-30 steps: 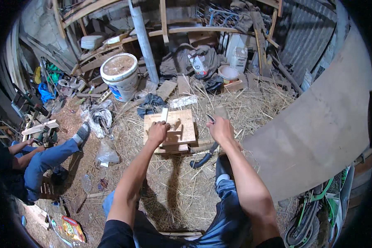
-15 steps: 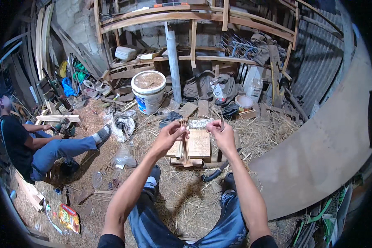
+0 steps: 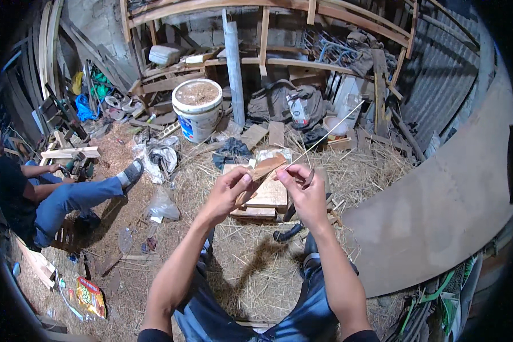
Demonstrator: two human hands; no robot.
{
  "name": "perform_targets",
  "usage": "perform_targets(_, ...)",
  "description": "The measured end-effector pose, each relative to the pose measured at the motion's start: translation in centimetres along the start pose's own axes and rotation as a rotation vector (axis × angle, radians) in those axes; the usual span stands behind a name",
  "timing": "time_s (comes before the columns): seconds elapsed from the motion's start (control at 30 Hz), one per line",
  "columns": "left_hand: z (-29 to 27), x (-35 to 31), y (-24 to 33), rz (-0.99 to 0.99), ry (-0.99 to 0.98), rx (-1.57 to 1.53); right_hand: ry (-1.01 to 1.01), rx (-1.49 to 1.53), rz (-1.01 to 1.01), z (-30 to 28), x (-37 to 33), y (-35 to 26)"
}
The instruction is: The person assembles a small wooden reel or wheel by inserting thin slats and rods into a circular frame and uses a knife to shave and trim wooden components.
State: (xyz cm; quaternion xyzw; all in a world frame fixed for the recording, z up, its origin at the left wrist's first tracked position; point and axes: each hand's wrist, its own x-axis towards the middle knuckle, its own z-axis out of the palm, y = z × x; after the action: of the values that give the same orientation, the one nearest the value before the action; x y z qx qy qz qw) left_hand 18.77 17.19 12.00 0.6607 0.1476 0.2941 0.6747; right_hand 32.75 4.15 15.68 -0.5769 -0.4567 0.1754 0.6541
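My left hand [image 3: 227, 195] pinches a narrow wooden piece with a flat brown end [image 3: 269, 165], held tilted above a low wooden block [image 3: 269, 198]. Between the fingertips of my right hand [image 3: 308, 200] is a long thin pale stick [image 3: 332, 132], slanting up and away to the right. A small dark strip [image 3: 309, 178], perhaps a blade, also shows at the right fingers. Both hands are close together, the stick's lower end near the wooden piece. Under my right hand a tool with a curved black handle [image 3: 289, 232] lies against the block.
Straw and shavings cover the ground. Beyond the block stand a white bucket [image 3: 197, 107] and a grey post [image 3: 233, 74]. A large curved sheet [image 3: 433, 216] fills the right side. At left, a seated person [image 3: 68, 199] handles a tool beside lumber; a leg stretches toward my side.
The wooden piece has turned from upright to slanting, its brown end now facing up. A long thin stick now extends from my right hand. The view has shifted slightly.
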Motion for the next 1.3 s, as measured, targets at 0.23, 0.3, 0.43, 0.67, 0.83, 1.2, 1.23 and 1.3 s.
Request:
perform_targets(0.23,-0.2,-1.7,1.0,0.038,-0.042,-0.143,0.006,0.126,0.018,0.4,-0.8,-1.3)
perform_targets(0.3,-0.2,-2.1,1.7,0.034,-0.061,-0.182,0.010,0.140,0.050,0.4,-1.0,-2.0)
perform_targets(0.43,0.4,-2.1,2.5,0.052,-0.130,-0.194,0.025,0.122,0.036,0.0,-1.2,-2.2)
perform_targets(0.67,0.5,-2.1,2.4,0.073,-0.129,-0.068,0.019,0.099,-0.035,0.4,-1.6,-1.8)
perform_targets(0.83,0.4,-2.0,2.1,0.088,-0.159,-0.055,-0.038,0.132,0.024,0.3,-1.6,-1.8)
perform_targets(1.2,0.7,-2.0,1.8,0.116,-0.158,-0.011,-0.055,0.095,-0.001,0.6,-1.7,-1.8)
perform_targets(1.23,0.7,-2.0,1.9,0.121,-0.160,-0.002,-0.061,0.079,0.012,0.4,-1.7,-1.8)
perform_targets(1.3,0.7,-2.1,2.1,0.130,-0.164,0.018,-0.061,0.070,-0.006,0.4,-1.6,-1.8)
